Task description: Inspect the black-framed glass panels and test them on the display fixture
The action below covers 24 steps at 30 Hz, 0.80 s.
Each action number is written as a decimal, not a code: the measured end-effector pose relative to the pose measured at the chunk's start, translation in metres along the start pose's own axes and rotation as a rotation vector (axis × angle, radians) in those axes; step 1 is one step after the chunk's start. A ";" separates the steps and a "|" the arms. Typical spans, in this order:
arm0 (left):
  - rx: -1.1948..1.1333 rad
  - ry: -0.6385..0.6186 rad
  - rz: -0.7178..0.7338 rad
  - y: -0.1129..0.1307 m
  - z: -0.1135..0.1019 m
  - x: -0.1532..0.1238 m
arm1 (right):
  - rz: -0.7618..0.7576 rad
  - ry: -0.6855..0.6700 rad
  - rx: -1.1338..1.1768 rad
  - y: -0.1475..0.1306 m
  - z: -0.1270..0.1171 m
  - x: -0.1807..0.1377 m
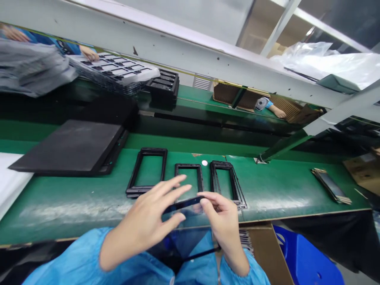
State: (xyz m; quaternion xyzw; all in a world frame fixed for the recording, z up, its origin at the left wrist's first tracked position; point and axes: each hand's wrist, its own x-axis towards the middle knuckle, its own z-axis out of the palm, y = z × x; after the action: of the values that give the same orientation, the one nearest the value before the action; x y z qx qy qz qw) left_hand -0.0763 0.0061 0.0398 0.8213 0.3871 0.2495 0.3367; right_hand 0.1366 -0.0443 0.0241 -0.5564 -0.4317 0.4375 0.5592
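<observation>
A see-through panel with black edges (185,203), like a screen glass, is held over the table's front edge. My right hand (221,215) pinches its upper right edge between thumb and fingers. Fingers spread, my left hand (148,217) is at the panel's upper left end; whether it touches the panel I cannot tell. Behind my hands on the green table lie black rectangular frames: a left stack (135,172), a middle frame (201,178) partly hidden by my left fingers, and a right stack (234,182) with its frames slightly fanned.
Dark flat boards (71,146) lie on the left, beside a white sheet (13,174). A small stack of panels (331,186) is at the far right. Behind a low beam are trays (118,67) and other people's hands. A blue stool (308,257) stands below right, beside a cardboard box (267,253).
</observation>
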 end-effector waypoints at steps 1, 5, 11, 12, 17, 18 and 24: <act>0.014 -0.066 0.020 0.004 -0.001 0.003 | 0.023 -0.053 0.041 0.000 0.002 0.001; -0.225 -0.229 -0.128 0.009 -0.008 0.005 | 0.180 -0.192 0.149 0.002 -0.016 0.003; -0.682 0.014 -0.429 -0.012 0.000 -0.009 | 0.307 -0.058 0.046 0.023 -0.070 -0.002; -0.710 0.048 -0.442 -0.014 0.003 -0.010 | 0.310 -0.020 0.076 0.027 -0.072 -0.003; -0.769 0.171 -0.465 -0.013 0.014 -0.009 | 0.267 0.095 0.095 0.029 -0.057 -0.006; -0.776 0.192 -0.477 -0.011 0.015 -0.009 | 0.249 0.130 0.080 0.027 -0.053 -0.006; -0.802 0.243 -0.513 -0.011 0.018 -0.010 | 0.137 0.286 -0.012 0.023 -0.040 -0.012</act>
State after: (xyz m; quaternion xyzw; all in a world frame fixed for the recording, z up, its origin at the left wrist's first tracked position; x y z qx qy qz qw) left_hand -0.0746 -0.0031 0.0182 0.4701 0.4867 0.3819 0.6295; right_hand 0.1726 -0.0663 0.0009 -0.6443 -0.3113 0.3886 0.5804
